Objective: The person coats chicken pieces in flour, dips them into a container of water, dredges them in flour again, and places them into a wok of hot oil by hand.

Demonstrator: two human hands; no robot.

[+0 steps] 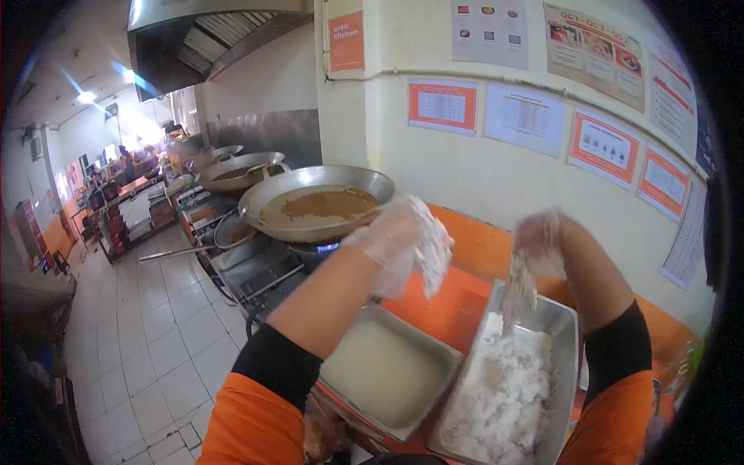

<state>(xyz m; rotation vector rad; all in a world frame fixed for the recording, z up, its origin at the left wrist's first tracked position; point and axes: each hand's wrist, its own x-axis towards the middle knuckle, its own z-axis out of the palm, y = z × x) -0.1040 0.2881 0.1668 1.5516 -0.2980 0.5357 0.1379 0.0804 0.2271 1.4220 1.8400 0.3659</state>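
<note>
My left hand (395, 236), in a clear plastic glove, is raised beside the near wok and holds a flour-coated piece (434, 252). Its exact kind is hidden by the white coating. Over the far end of a metal tray of flour (572, 341), my right hand (542, 242), gloved too and blurred, grips another flour-coated piece (519, 293) that hangs down toward the flour. To the left of that tray lies a metal tray of cloudy pale liquid (453, 358), below my left forearm.
A large wok (256, 203) of brown oil stands on a burner at left, with more woks behind it. A long-handled strainer (178, 253) juts out over the aisle. Orange counter (449, 306) lies between the trays and the wall. Posters (442, 107) hang on the wall.
</note>
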